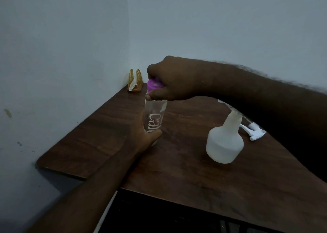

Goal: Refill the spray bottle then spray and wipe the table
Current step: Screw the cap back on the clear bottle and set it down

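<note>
A clear water bottle (154,116) with white lettering stands upright on the dark wooden table (185,170). My left hand (146,135) grips its lower body from the left. My right hand (173,80) reaches over from the right and its fingers curl round the purple cap (154,85) on top. To the right stands the translucent white spray bottle (224,140) with its neck bare. Its white spray head (256,131) lies on the table behind it, partly hidden by my right forearm.
A gold napkin holder (135,81) with white tissue sits in the far corner where the two pale walls meet. The table's left edge runs close to the wall. A dark gap lies below the front edge.
</note>
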`<action>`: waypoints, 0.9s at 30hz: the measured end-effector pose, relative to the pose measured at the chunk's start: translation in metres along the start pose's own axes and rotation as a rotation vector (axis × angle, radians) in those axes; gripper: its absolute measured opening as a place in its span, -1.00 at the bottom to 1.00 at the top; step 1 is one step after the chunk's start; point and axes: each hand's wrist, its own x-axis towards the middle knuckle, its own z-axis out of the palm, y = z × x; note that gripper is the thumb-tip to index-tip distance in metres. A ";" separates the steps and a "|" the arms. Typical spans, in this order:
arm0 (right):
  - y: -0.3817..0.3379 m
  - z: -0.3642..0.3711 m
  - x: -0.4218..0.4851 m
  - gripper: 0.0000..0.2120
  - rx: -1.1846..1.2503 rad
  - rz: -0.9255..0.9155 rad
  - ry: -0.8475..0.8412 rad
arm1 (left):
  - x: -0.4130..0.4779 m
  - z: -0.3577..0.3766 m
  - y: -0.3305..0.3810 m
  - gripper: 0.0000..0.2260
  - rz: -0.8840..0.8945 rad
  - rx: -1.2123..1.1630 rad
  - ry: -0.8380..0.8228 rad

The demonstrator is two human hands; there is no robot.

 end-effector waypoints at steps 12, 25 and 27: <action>0.000 0.008 0.002 -0.29 0.041 0.209 0.079 | -0.002 0.001 0.002 -0.40 0.054 -0.019 0.027; 0.007 -0.015 -0.002 -0.66 0.271 -0.028 -0.097 | -0.001 0.000 0.003 -0.41 0.003 -0.036 0.007; 0.006 -0.016 -0.002 -0.67 0.250 -0.045 -0.095 | -0.001 -0.001 0.002 -0.42 -0.007 -0.030 0.001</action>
